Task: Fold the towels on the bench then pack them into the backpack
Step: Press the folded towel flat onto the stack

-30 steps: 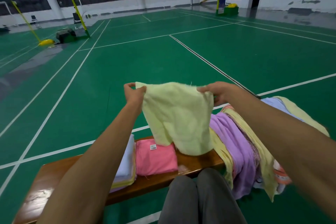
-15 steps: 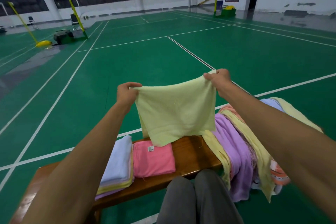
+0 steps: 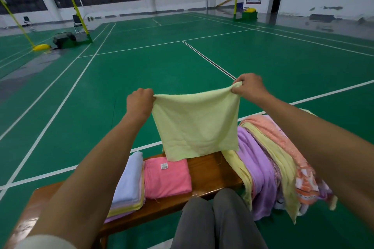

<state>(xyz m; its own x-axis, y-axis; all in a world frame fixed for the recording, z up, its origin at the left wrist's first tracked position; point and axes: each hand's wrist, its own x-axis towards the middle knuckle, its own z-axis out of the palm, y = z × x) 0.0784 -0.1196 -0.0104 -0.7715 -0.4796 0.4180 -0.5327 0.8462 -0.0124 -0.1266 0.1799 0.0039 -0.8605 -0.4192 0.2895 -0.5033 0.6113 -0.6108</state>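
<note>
1. The left hand (image 3: 139, 101) and right hand (image 3: 249, 86) are each pinching a top corner of the pale yellow towel (image 3: 195, 125).
2. It is hanging flat above the bench (image 3: 210, 176).
3. The folded pink towel (image 3: 167, 178) is lying on the bench.

Bare forearms, grey trousers (image 3: 218, 222), a white sleeve (image 3: 46, 242).

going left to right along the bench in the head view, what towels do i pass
stack of folded towels with a white one on top → folded pink towel → bare stretch of bench → heap of unfolded towels, purple, yellow and orange, draped over the right end. The held yellow towel hangs above the bench, so it is left out.
</note>
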